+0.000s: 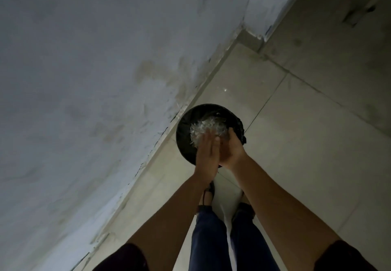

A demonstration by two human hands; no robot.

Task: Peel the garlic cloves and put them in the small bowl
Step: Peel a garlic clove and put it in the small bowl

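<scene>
To the left of our hands stands a grey wall (84,80), and its foot runs just beside the black bin (184,141). Our left hand (206,154) is released, with straight fingers, and its palm lies flat against our right hand (231,151). Both hands hang over the near rim of the bin. Beyond the fingertips, inside the bin, lies a heap of pale thin scraps (209,126); we judge them to be garlic skins. Our right hand is bent like a cup, and we cannot tell whether it grasps anything, because the left hand covers its palm. The garlic cloves and the small bowl are not in view, so we cannot say where they are.

The step seems to be brushing skins from our palms. To do it well, we should hold both hands over the middle of the opening and rub downward, since light skins drift easily. On the left, the rim and the wall leave little room. To the right of our right hand, the tiled floor (296,133) gives wide room.
</scene>
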